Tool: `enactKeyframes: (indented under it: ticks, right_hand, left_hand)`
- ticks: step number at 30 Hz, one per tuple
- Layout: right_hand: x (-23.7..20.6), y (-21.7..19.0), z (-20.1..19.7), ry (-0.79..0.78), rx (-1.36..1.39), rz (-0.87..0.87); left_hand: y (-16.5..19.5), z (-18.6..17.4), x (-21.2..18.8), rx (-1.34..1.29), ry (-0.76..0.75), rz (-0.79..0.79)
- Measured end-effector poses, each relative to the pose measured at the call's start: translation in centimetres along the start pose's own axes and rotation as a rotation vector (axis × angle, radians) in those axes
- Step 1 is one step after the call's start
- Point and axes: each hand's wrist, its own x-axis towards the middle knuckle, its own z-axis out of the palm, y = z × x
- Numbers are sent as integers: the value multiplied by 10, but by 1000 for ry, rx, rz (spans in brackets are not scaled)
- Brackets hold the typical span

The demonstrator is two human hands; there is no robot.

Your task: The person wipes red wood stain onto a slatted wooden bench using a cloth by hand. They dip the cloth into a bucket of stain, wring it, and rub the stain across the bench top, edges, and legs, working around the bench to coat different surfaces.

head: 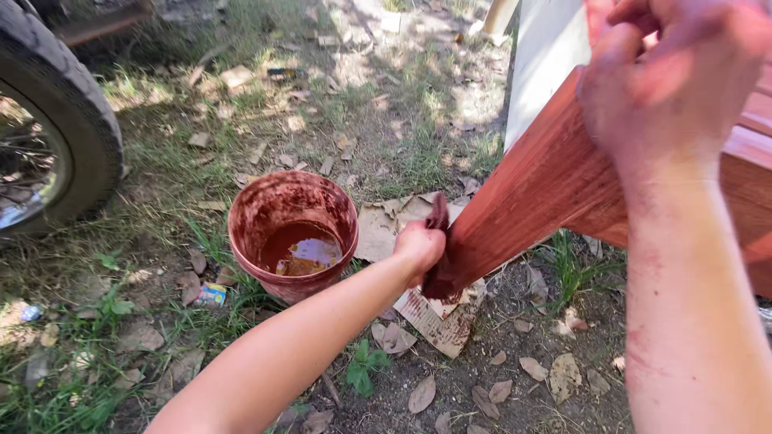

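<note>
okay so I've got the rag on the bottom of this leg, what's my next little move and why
Probably wipe the rag up along the leg. Your left hand presses it at the lower end, your right hand steadies the top, and the bucket of stain sits close for a re-dip.

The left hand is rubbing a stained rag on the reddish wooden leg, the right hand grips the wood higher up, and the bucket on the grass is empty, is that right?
Not quite: the bucket is not empty. The head view shows brown liquid pooled in its bottom. The rest holds: the left hand presses a stained rag on the reddish wooden leg, and the right hand grips higher up.
</note>
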Motion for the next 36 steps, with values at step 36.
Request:
enactKeyframes:
  ticks: [36]
  right_hand:
    - [-90, -44, -97, 242, 576, 501]
  left_hand:
    - [58, 8, -42, 800, 589, 1713]
